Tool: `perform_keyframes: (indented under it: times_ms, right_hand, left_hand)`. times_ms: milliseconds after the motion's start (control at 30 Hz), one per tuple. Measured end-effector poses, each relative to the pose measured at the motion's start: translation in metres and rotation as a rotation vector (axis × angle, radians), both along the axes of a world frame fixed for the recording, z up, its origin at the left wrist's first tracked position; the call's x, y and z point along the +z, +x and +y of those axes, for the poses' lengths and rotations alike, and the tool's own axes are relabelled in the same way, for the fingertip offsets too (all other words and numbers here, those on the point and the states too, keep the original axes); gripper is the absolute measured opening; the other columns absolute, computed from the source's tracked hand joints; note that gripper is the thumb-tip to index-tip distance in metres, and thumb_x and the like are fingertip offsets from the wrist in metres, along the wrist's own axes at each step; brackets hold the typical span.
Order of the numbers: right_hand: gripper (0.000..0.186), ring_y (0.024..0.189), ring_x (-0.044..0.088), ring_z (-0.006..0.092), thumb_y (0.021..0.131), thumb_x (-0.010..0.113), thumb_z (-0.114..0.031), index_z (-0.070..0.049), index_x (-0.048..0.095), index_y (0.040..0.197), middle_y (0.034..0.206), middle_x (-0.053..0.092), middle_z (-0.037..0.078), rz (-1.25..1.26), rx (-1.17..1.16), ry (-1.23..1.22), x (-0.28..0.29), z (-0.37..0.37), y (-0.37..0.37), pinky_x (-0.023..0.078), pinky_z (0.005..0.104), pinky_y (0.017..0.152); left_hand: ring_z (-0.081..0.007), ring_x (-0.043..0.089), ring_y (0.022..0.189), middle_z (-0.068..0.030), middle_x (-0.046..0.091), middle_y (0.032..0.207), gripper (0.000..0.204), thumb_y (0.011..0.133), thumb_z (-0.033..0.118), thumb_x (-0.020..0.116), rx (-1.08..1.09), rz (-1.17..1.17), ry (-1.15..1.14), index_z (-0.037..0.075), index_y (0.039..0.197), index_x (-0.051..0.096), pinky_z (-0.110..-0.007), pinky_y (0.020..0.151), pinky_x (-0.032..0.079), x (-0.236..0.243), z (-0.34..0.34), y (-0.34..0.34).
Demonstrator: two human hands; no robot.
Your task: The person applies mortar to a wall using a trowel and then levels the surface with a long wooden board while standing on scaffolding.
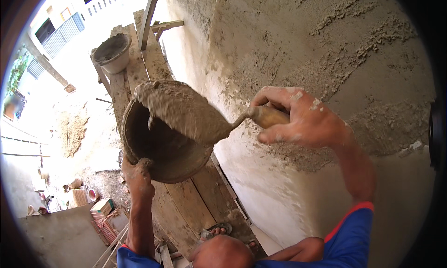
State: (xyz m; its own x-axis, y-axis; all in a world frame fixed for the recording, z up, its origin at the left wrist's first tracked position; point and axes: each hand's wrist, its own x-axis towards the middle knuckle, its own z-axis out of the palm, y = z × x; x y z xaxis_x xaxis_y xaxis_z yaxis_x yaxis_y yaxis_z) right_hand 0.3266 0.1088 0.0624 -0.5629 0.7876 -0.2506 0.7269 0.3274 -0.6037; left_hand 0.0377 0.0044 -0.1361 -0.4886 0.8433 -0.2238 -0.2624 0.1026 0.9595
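Observation:
My left hand (138,178) grips the near-left rim of a mortar-caked bowl (179,168), which is tilted so that its hollow shows. In my right hand (309,121) is the wooden handle of a trowel (269,117), its fingers wrapped round it. The trowel's blade lies over the bowl's far right part, coated in wet grey mortar (184,112). A drip of mortar hangs from the blade's left side above the hollow. Just beyond my right hand rises a wall (260,49) with rough, partly spread mortar on it.
I am on a plank platform (181,202); a sandalled foot (219,230) shows on it. Farther along the planks stands a white bucket (111,53) with mortar on its rim. Down to the left lie a sand heap (74,133) and stacked tiles (102,206). A wooden post (150,18) rises beside the planks.

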Motion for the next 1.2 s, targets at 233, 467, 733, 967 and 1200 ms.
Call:
perform_keyframes:
  times_ms: [233,467,733,967,1200]
  right_hand:
    - [0.037,0.068,0.060,0.0195,0.091,0.058,-0.022,-0.003,0.056,0.123,0.093,0.065,0.015,-0.219,-0.653,0.393,-0.029,0.089,0.063,0.054,0.0317,0.055]
    - [0.047,0.080,0.059,0.0185,0.091,0.058,-0.023,-0.006,0.047,0.133,0.116,0.056,0.018,-0.166,-0.574,0.423,0.011,0.039,0.081,0.055,0.0325,0.068]
    - [0.040,0.084,0.057,0.0206,0.086,0.061,-0.023,-0.009,0.053,0.123,0.096,0.057,0.012,-0.828,0.216,1.016,-0.080,-0.042,0.061,0.049,0.0317,0.073]
    - [0.027,0.084,0.062,0.0318,0.083,0.055,-0.015,-0.007,0.059,0.108,0.087,0.061,0.016,-0.634,0.144,0.613,-0.124,-0.054,0.075,0.051,0.0444,0.065]
    - [0.036,0.093,0.062,0.0388,0.078,0.058,-0.015,-0.006,0.058,0.113,0.106,0.063,0.016,-0.137,0.138,0.301,-0.189,-0.074,0.094,0.051,0.0467,0.081]
  left_hand:
    - [-0.0192,0.060,0.088,-0.0093,0.062,0.100,0.045,0.066,-0.002,0.050,-0.010,0.146,0.002,-0.004,0.111,0.055,-0.029,0.083,0.047,-0.005,-0.024,-0.014]
    - [-0.0186,0.061,0.092,-0.0105,0.064,0.103,0.049,0.067,-0.005,0.049,-0.079,0.070,0.051,-0.005,0.115,0.054,-0.029,0.086,0.046,-0.006,-0.013,0.016]
    - [-0.0201,0.061,0.099,-0.0108,0.063,0.111,0.060,0.067,-0.012,0.045,-0.262,-0.033,0.126,-0.005,0.126,0.048,-0.030,0.091,0.047,0.017,0.023,0.085]
    - [-0.0193,0.062,0.100,-0.0122,0.065,0.107,0.058,0.065,-0.007,0.047,-0.400,0.037,0.261,-0.006,0.124,0.052,-0.030,0.091,0.046,0.042,0.025,0.135]
    - [-0.0195,0.062,0.099,-0.0120,0.065,0.108,0.059,0.065,-0.011,0.046,-0.416,-0.103,0.203,-0.006,0.123,0.051,-0.029,0.088,0.048,0.043,0.007,0.148]
